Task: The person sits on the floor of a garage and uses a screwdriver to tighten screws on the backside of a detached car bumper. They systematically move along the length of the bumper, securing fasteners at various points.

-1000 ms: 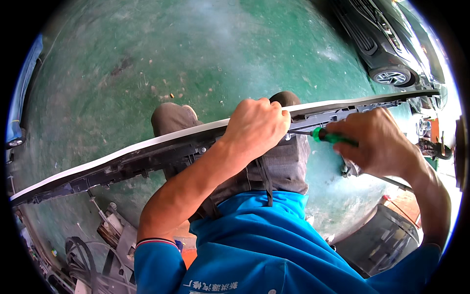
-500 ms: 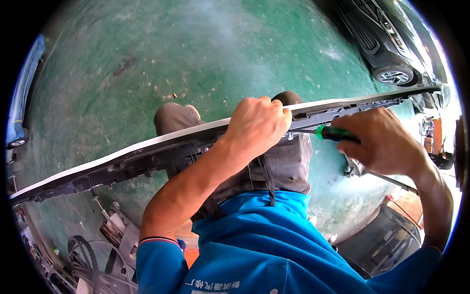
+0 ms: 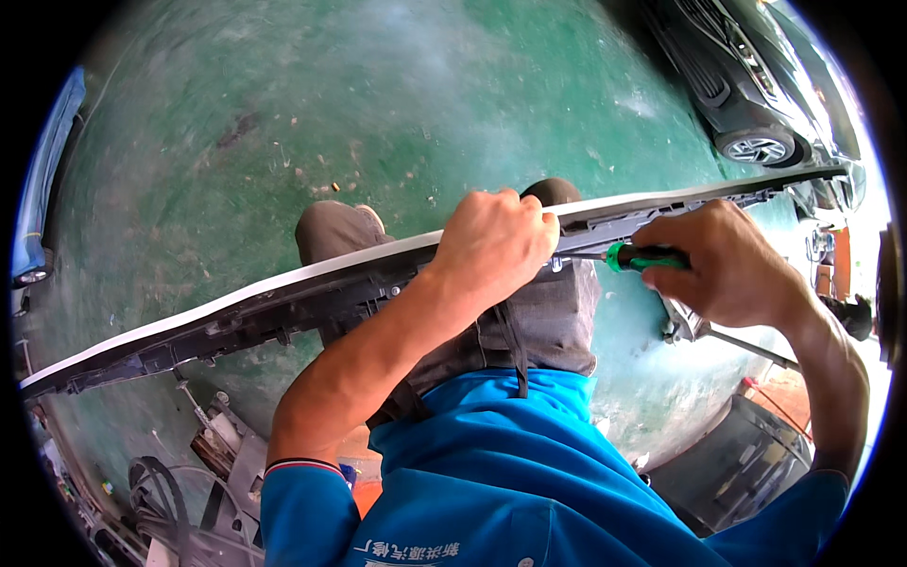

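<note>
Trim [image 3: 350,283]: here it is, long and dark with a white edge, across the lap just this side of the knees, its long axis climbing from lower left to upper right.
Left hand [image 3: 501,231]: knuckles up, fingers curled over the trim a little right of its middle, clamped on it; the thumb and palm side are out of sight.
Right hand [image 3: 723,265]: wrapped round the screwdriver [image 3: 619,257], fingers folded on the handle, right of the left hand and well apart from it.
Screwdriver line: shaft pointing left, almost level, meeting the trim's slope at a shallow angle.
Tip: this is the relation that counts! It sits right at the trim's near side, just beside the left fist; whether it touches a fastener, I can't tell.
Nearer hand: the left, by plenty; the right works from the shaft's far end.
</note>
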### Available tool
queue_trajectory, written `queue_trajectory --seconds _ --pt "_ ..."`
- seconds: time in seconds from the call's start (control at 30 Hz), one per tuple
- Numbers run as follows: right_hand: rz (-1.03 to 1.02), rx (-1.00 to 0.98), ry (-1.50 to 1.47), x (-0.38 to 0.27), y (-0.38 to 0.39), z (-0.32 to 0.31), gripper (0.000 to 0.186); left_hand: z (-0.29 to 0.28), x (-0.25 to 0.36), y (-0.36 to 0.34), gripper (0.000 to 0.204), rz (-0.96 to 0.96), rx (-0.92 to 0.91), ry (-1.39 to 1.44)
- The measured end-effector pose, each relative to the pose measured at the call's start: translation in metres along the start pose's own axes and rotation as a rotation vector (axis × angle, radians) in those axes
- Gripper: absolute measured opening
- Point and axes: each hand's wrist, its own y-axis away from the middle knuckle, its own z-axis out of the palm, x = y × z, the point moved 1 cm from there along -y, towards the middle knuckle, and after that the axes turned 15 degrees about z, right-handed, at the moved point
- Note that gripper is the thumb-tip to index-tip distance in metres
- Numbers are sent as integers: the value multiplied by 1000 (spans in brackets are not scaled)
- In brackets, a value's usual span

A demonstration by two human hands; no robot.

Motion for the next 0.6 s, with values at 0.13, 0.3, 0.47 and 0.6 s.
queue_trajectory --seconds 0.13,0.3,0.47,0.6 --pt "267 -130 -120 -13 1 -13 35 -1 -2 3 8 -1 1 30" --pt "-420 326 634 -17 17 1 28 -3 -2 2 8 20 15 33" --pt "-29 39 146 -13 7 -4 25 -4 3 0 8 11 17 26" --pt "160 29 -54 -18 5 -6 27 -6 1 2 9 -7 -20 22"
